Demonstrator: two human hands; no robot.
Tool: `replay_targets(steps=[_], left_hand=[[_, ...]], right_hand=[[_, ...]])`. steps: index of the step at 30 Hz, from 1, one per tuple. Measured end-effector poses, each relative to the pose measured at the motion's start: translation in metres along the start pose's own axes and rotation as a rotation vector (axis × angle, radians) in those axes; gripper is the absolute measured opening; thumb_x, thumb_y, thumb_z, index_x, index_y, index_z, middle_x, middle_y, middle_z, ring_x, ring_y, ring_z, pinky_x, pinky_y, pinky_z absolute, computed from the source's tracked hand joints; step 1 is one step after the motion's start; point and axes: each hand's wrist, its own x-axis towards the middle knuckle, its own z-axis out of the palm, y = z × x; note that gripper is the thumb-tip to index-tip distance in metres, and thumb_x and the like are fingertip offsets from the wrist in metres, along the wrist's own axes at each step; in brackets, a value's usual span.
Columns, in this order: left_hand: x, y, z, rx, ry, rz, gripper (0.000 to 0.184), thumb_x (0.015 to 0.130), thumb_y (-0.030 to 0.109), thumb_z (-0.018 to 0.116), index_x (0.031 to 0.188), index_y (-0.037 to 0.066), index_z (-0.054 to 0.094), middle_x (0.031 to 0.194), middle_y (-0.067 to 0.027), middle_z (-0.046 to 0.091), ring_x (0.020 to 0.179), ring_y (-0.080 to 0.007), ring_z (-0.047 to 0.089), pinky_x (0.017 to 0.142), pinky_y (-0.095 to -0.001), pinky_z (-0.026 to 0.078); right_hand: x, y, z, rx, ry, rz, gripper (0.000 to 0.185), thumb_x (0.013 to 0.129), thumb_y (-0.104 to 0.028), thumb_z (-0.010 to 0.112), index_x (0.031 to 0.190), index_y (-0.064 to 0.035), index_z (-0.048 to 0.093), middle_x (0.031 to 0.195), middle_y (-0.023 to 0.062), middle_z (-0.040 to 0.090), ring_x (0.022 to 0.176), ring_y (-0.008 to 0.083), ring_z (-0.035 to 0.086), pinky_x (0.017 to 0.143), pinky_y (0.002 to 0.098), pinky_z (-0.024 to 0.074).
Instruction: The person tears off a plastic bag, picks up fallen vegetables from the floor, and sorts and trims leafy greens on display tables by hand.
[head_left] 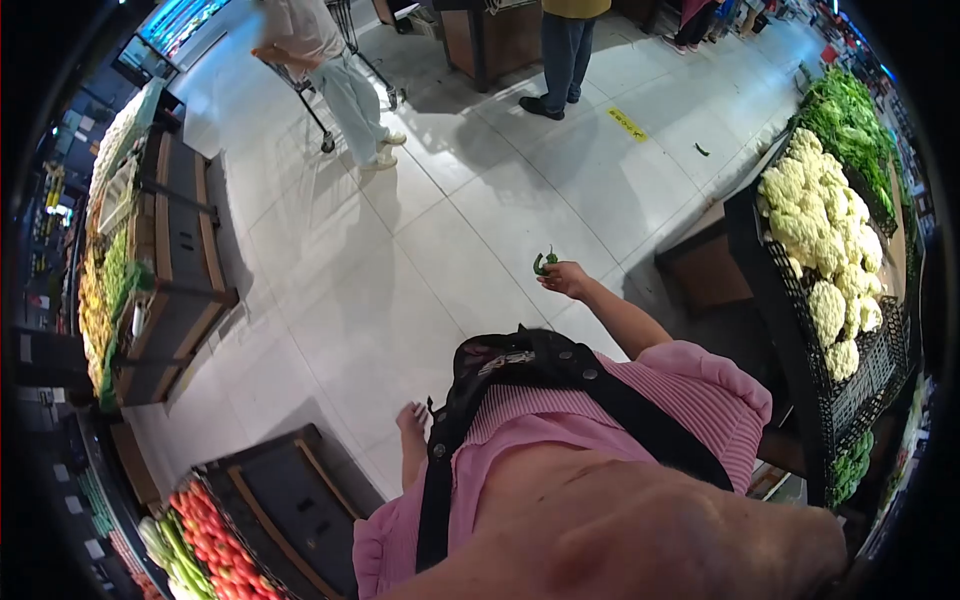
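Observation:
My right hand point(567, 281) is held out over the tiled floor, its fingers closed around green chili peppers point(541, 265). One of them is curved, and a thin stem points upward. My left hand point(412, 416) hangs low beside my body, near the black strap. Its fingers are loosely apart and nothing shows in them.
Cauliflowers point(822, 215) fill a black crate on the right, with leafy greens point(850, 120) behind. Tomatoes point(215, 535) stand at lower left, and a produce stand point(175, 265) farther left. Ahead are a person with a cart point(345, 85) and another person point(567, 55). A green pepper point(702, 150) lies on the floor.

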Motion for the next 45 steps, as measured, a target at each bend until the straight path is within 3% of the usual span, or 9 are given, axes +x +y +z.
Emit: replay_targets(steps=[10, 20, 25, 31, 32, 39, 42, 44, 45], left_hand=[[0.067, 0.300, 0.227, 0.071, -0.190, 0.320, 0.031, 0.092, 0.016, 0.054, 0.119, 0.002, 0.048, 0.112, -0.0151, 0.059, 0.099, -0.0273, 0.061, 0.080, -0.0394, 0.053], [0.181, 0.301, 0.264, 0.327, -0.080, 0.070, 0.028, 0.090, 0.017, 0.054, 0.100, -0.009, 0.057, 0.093, -0.0140, 0.063, 0.087, -0.0238, 0.061, 0.073, -0.0355, 0.051], [0.209, 0.365, 0.321, 0.213, -0.186, -0.072, 0.032, 0.092, 0.017, 0.051, 0.114, -0.006, 0.051, 0.105, -0.0162, 0.061, 0.094, -0.0278, 0.061, 0.080, -0.0381, 0.050], [0.233, 0.515, 0.442, 0.497, -0.231, -0.101, 0.034, 0.093, 0.015, 0.049, 0.124, 0.001, 0.045, 0.112, -0.0153, 0.057, 0.100, -0.0286, 0.060, 0.079, -0.0395, 0.052], [0.247, 0.535, 0.463, 0.566, -0.242, -0.125, 0.034, 0.093, 0.014, 0.049, 0.124, 0.001, 0.045, 0.112, -0.0153, 0.057, 0.100, -0.0288, 0.060, 0.079, -0.0393, 0.052], [0.274, 0.568, 0.657, 1.072, -0.366, -0.016, 0.038, 0.092, 0.017, 0.048, 0.127, 0.002, 0.044, 0.121, -0.0146, 0.056, 0.104, -0.0297, 0.059, 0.075, -0.0374, 0.052], [0.262, 0.531, 0.757, 1.120, -0.505, 0.005, 0.037, 0.091, 0.017, 0.048, 0.125, 0.002, 0.044, 0.118, -0.0158, 0.057, 0.102, -0.0295, 0.060, 0.075, -0.0385, 0.053], [0.252, 0.489, 0.825, 1.135, -0.605, -0.008, 0.035, 0.090, 0.016, 0.049, 0.122, 0.002, 0.046, 0.114, -0.0164, 0.058, 0.098, -0.0297, 0.062, 0.074, -0.0393, 0.054], [0.241, 0.468, 0.855, 1.154, -0.636, -0.002, 0.033, 0.090, 0.015, 0.050, 0.121, 0.001, 0.047, 0.112, -0.0166, 0.059, 0.097, -0.0300, 0.062, 0.073, -0.0395, 0.054]], right_hand=[[0.275, -0.182, 0.154, 0.246, -0.032, 0.266, 0.019, 0.092, -0.019, 0.054, 0.102, -0.0030, 0.056, 0.099, 0.0144, 0.061, 0.087, 0.0253, 0.064, 0.074, 0.0371, 0.0572], [0.261, -0.712, 0.410, 0.345, -0.342, -1.055, 0.022, 0.088, -0.018, 0.060, 0.102, -0.0010, 0.056, 0.094, 0.0137, 0.064, 0.087, 0.0256, 0.064, 0.076, 0.0384, 0.0519], [0.351, -0.630, 0.367, -0.222, -0.232, -0.908, 0.036, 0.082, -0.020, 0.068, 0.111, -0.0037, 0.054, 0.094, 0.0061, 0.063, 0.082, 0.0180, 0.063, 0.068, 0.0313, 0.0517], [0.368, -0.260, 0.085, -1.079, 0.459, -0.024, 0.016, 0.073, -0.026, 0.069, 0.076, -0.0117, 0.064, 0.077, 0.0103, 0.062, 0.077, 0.0232, 0.061, 0.070, 0.0416, 0.0470], [0.351, -0.144, 0.012, -1.895, 0.656, -0.355, 0.018, 0.072, -0.028, 0.070, 0.069, -0.0119, 0.063, 0.072, 0.0096, 0.061, 0.076, 0.0249, 0.060, 0.072, 0.0405, 0.0454], [0.049, 0.128, -0.012, 0.249, 1.479, 0.246, 0.021, 0.078, -0.016, 0.059, 0.067, 0.0000, 0.065, 0.063, 0.0159, 0.064, 0.059, 0.0244, 0.063, 0.057, 0.0409, 0.0507], [0.057, 0.165, 0.016, 0.237, 1.554, 0.272, 0.024, 0.076, -0.017, 0.064, 0.061, 0.0028, 0.062, 0.053, 0.0166, 0.059, 0.051, 0.0238, 0.060, 0.048, 0.0388, 0.0488], [0.099, 0.162, 0.018, -0.848, 1.084, 0.498, 0.023, 0.077, -0.013, 0.065, 0.063, 0.0047, 0.060, 0.059, 0.0182, 0.061, 0.054, 0.0234, 0.061, 0.043, 0.0368, 0.0472], [0.117, 0.135, 0.029, 0.133, 1.258, 0.301, 0.020, 0.079, -0.011, 0.063, 0.067, 0.0042, 0.060, 0.063, 0.0175, 0.061, 0.056, 0.0237, 0.062, 0.045, 0.0362, 0.0482]])
